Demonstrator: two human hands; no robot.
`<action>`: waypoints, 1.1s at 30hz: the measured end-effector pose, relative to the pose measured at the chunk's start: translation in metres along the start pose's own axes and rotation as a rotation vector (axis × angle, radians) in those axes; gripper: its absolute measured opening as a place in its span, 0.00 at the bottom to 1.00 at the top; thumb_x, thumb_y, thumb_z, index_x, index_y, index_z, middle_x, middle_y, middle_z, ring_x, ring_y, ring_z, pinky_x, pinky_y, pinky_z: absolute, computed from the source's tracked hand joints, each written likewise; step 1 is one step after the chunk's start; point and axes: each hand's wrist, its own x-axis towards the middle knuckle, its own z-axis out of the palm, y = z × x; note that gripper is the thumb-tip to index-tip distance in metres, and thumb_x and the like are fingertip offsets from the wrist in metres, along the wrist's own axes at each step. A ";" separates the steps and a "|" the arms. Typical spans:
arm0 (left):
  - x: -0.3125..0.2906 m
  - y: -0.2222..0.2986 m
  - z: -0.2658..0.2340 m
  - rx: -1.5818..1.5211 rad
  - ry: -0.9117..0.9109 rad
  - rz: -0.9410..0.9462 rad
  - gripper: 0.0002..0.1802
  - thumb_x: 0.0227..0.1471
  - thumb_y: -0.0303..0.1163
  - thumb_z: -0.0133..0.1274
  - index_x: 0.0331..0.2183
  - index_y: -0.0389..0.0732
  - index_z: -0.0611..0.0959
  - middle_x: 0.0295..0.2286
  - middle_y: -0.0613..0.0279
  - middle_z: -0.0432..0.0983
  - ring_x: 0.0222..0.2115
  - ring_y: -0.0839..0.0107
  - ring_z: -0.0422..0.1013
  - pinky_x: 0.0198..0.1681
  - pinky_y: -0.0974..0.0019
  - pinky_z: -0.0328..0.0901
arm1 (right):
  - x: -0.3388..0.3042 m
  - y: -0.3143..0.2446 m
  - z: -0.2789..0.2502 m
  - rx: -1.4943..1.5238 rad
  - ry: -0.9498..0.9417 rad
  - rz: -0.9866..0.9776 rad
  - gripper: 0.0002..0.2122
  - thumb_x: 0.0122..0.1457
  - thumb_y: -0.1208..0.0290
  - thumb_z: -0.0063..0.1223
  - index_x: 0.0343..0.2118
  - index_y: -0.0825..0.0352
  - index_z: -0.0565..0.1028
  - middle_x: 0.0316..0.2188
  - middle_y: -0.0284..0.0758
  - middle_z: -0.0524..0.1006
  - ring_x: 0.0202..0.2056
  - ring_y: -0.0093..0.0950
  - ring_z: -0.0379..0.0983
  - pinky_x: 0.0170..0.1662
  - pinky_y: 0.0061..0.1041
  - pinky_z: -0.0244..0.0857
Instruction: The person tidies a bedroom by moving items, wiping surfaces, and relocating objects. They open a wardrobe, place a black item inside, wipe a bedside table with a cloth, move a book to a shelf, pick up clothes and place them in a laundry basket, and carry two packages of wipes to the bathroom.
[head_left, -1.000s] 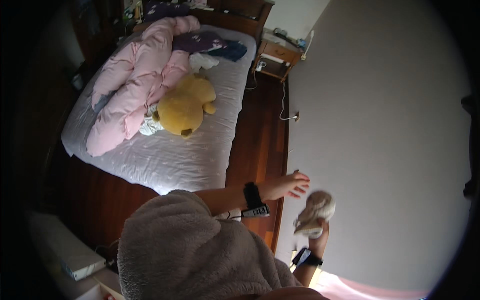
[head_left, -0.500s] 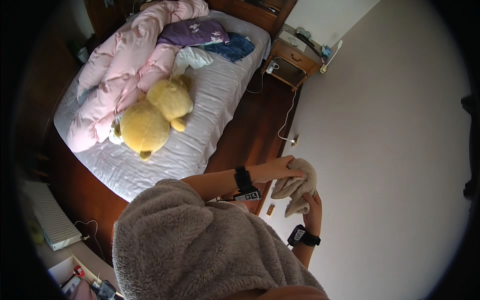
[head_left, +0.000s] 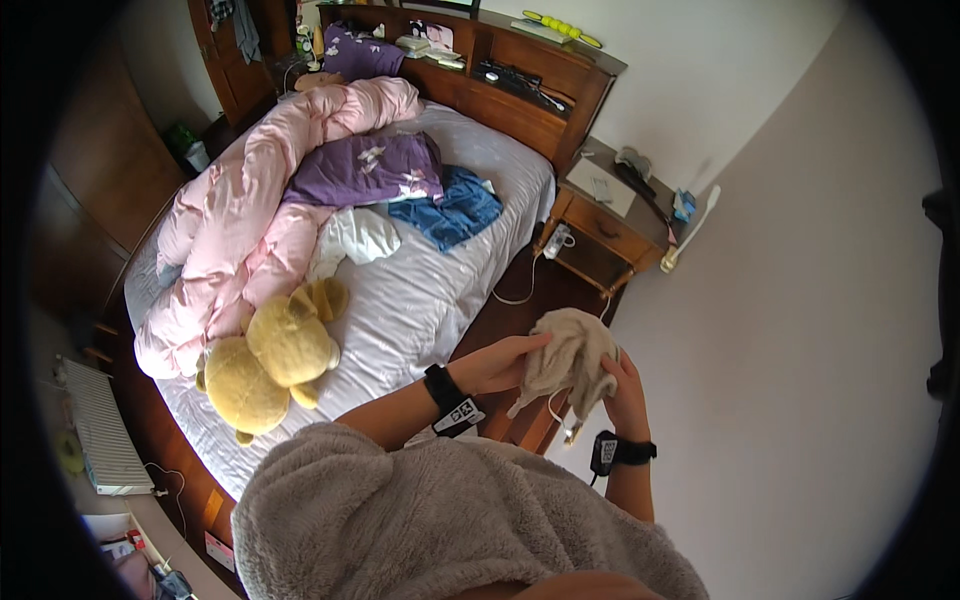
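Between my two hands I hold up a crumpled beige cloth (head_left: 570,352), soft and bunched, with a loose corner hanging down; its exact kind does not show. My left hand (head_left: 503,363) grips its left side, fingers partly hidden by the folds. On the right edge, my right hand (head_left: 626,392) pinches it with the thumb in front. Both wrists carry black straps with small tagged devices. Fluffy grey-brown fabric (head_left: 400,510) covers my body below the arms.
Ahead on the left is a bed with a white sheet (head_left: 405,300), a pink quilt (head_left: 225,225), a purple pillow (head_left: 365,170), blue clothing (head_left: 450,205) and a yellow plush toy (head_left: 290,340). A wooden nightstand (head_left: 605,225) stands beyond my hands. The wall (head_left: 790,350) rises close on my right.
The view has tilted up, showing more of the headboard and nightstand. My hands have moved apart slightly, and the beige cloth is now spread wider and held more upright.
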 end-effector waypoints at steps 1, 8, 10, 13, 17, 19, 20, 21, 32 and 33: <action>0.022 0.019 -0.004 0.008 0.015 0.054 0.22 0.61 0.39 0.46 0.51 0.35 0.69 0.46 0.59 0.73 0.44 0.71 0.71 0.50 0.67 0.67 | 0.041 -0.020 -0.001 -0.029 -0.053 -0.015 0.18 0.62 0.71 0.46 0.53 0.72 0.66 0.46 0.36 0.74 0.47 0.26 0.71 0.50 0.25 0.64; 0.184 0.174 -0.044 0.039 0.153 0.467 0.23 0.60 0.40 0.46 0.54 0.41 0.68 0.48 0.57 0.71 0.50 0.65 0.68 0.55 0.63 0.62 | 0.287 -0.111 -0.026 -0.569 -0.410 -0.198 0.18 0.63 0.71 0.46 0.55 0.69 0.66 0.48 0.33 0.69 0.50 0.23 0.66 0.53 0.21 0.59; 0.239 0.218 -0.054 0.148 0.209 0.626 0.25 0.61 0.45 0.44 0.54 0.42 0.69 0.51 0.56 0.69 0.52 0.63 0.66 0.58 0.60 0.59 | 0.338 -0.140 -0.049 -0.574 -0.388 -0.293 0.19 0.63 0.71 0.47 0.56 0.70 0.65 0.49 0.33 0.67 0.51 0.24 0.65 0.54 0.23 0.59; 0.324 0.306 -0.072 -0.284 0.055 0.522 0.25 0.62 0.47 0.41 0.53 0.42 0.70 0.51 0.57 0.69 0.51 0.62 0.67 0.57 0.59 0.60 | 0.400 -0.200 -0.096 -0.544 -0.240 -0.144 0.19 0.62 0.75 0.47 0.56 0.68 0.65 0.47 0.35 0.71 0.46 0.25 0.71 0.51 0.23 0.64; 0.424 0.402 -0.089 -0.190 0.068 0.645 0.24 0.60 0.47 0.44 0.51 0.41 0.73 0.47 0.58 0.73 0.48 0.64 0.70 0.55 0.60 0.62 | 0.481 -0.303 -0.158 -0.603 -0.151 -0.115 0.19 0.63 0.72 0.47 0.57 0.67 0.65 0.45 0.35 0.72 0.41 0.25 0.73 0.39 0.22 0.73; 0.464 0.446 -0.099 -0.119 0.149 0.691 0.24 0.59 0.47 0.45 0.50 0.41 0.74 0.47 0.58 0.73 0.47 0.64 0.70 0.54 0.61 0.62 | 0.529 -0.355 -0.180 -0.660 -0.063 -0.073 0.20 0.63 0.70 0.47 0.57 0.66 0.64 0.44 0.35 0.72 0.40 0.25 0.74 0.33 0.22 0.74; 0.483 0.467 -0.104 -0.087 0.206 0.710 0.23 0.59 0.47 0.46 0.49 0.41 0.74 0.47 0.59 0.73 0.46 0.64 0.70 0.54 0.61 0.63 | 0.558 -0.381 -0.187 -0.689 -0.107 -0.139 0.20 0.62 0.70 0.46 0.58 0.66 0.64 0.45 0.36 0.71 0.40 0.25 0.74 0.32 0.22 0.75; 0.502 0.486 -0.108 -0.058 0.154 0.801 0.21 0.56 0.45 0.52 0.44 0.40 0.76 0.40 0.59 0.77 0.39 0.66 0.73 0.49 0.62 0.66 | 0.584 -0.400 -0.189 -0.676 -0.141 -0.156 0.21 0.62 0.71 0.45 0.58 0.66 0.63 0.45 0.37 0.71 0.40 0.26 0.74 0.32 0.22 0.75; 0.579 0.702 -0.161 0.298 0.580 1.142 0.22 0.54 0.37 0.53 0.48 0.37 0.74 0.44 0.59 0.74 0.44 0.68 0.72 0.46 0.65 0.69 | 0.932 -0.529 -0.154 -1.031 -0.361 -0.250 0.19 0.62 0.65 0.48 0.54 0.67 0.68 0.43 0.35 0.72 0.43 0.26 0.72 0.42 0.26 0.71; 0.579 0.730 -0.171 0.453 0.640 1.165 0.21 0.55 0.34 0.51 0.50 0.38 0.73 0.46 0.58 0.73 0.47 0.67 0.71 0.52 0.65 0.65 | 0.957 -0.531 -0.152 -1.103 -0.337 -0.257 0.19 0.61 0.66 0.49 0.53 0.68 0.69 0.43 0.36 0.72 0.43 0.26 0.72 0.42 0.26 0.70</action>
